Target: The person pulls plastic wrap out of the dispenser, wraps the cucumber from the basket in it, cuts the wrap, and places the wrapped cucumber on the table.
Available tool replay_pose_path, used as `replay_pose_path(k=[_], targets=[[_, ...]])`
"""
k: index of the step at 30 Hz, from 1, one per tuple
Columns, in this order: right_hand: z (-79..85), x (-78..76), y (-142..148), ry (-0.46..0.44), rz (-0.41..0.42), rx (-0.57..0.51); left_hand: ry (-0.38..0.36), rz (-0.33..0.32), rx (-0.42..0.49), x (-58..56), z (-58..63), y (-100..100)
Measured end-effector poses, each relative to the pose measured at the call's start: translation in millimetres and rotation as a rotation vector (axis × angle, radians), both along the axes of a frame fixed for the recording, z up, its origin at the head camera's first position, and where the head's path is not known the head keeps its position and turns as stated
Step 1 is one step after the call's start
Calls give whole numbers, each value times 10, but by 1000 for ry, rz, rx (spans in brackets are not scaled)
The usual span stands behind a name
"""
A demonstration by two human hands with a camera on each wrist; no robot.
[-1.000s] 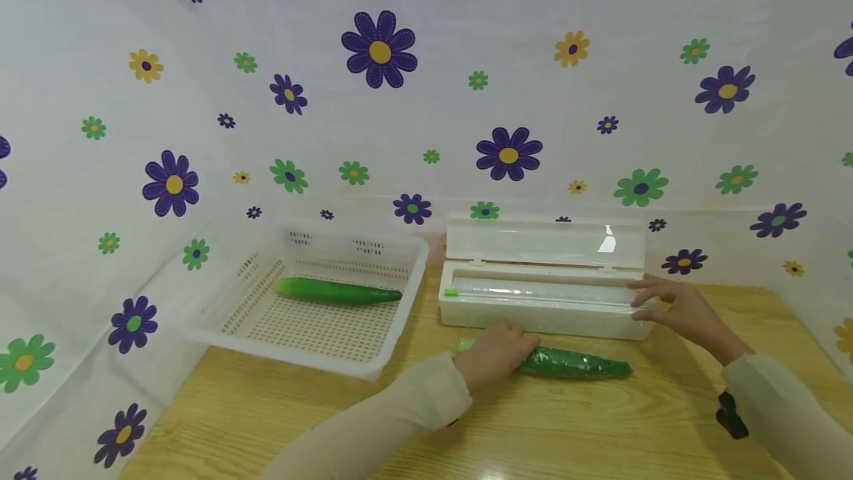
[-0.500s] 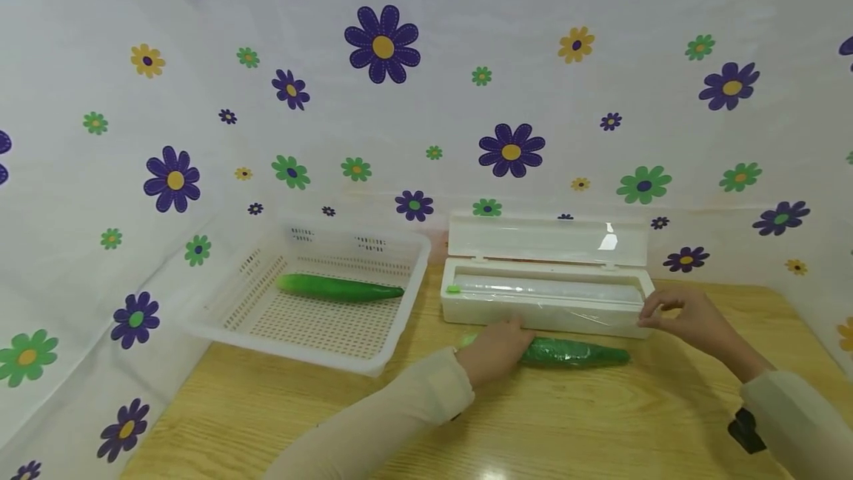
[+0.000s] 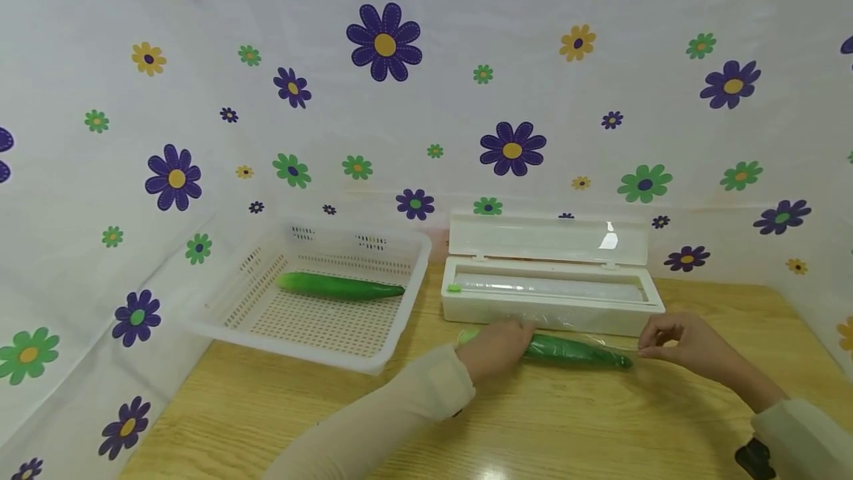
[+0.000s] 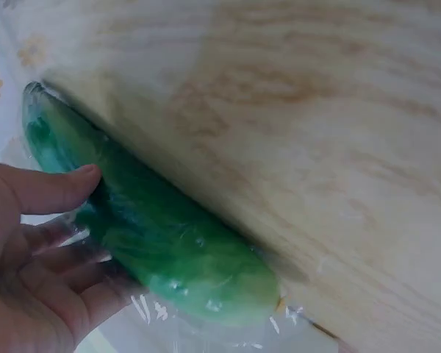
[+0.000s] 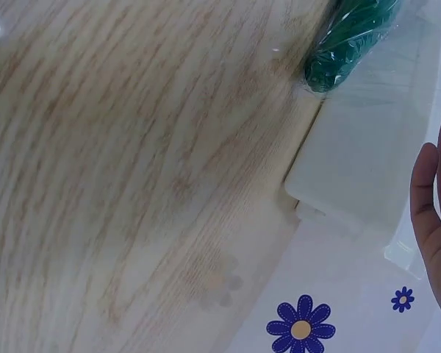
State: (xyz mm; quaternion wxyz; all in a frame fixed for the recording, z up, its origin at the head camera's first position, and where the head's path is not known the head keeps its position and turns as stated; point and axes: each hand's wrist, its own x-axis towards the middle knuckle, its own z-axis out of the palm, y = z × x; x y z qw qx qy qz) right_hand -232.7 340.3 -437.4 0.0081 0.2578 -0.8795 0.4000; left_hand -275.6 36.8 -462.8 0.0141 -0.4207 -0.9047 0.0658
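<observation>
A green cucumber (image 3: 569, 352) in clear cling film lies on the table in front of a white cling film box. My left hand (image 3: 496, 350) grips it near its pale end. In the left wrist view, the thumb lies over the cucumber (image 4: 169, 228), with fingers under its other side and loose film (image 4: 162, 312) bunched along it. Beside the cucumber's dark tip, my right hand (image 3: 686, 347) pinches the edge of the clear film with thumb and forefinger. The right wrist view shows only part of that hand (image 5: 437, 213), at the right edge.
The cling film box (image 3: 553, 318) stands with its lid (image 3: 546, 239) raised, a film roll (image 3: 546, 287) inside and a green slider (image 3: 454, 288) at its left. To the left, a white perforated basket (image 3: 383, 347) holds another cucumber (image 3: 340, 287). A flowered sheet hangs behind the table.
My right hand has moved from the box's right end down and toward me, drawing the film edge to the cucumber's tip. My left hand has stayed on the cucumber.
</observation>
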Motion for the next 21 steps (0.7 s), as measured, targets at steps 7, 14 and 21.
replay_pose_path(k=[7,14,21], targets=[[17,-3,9,-38,71,-29,128,-14,-74,14,59,10],[-91,16,-120,-172,346,-49,135,-3,-84,0,86,3],[-283,35,-312,-236,376,51,166,-19,-67,-14,91,-11]])
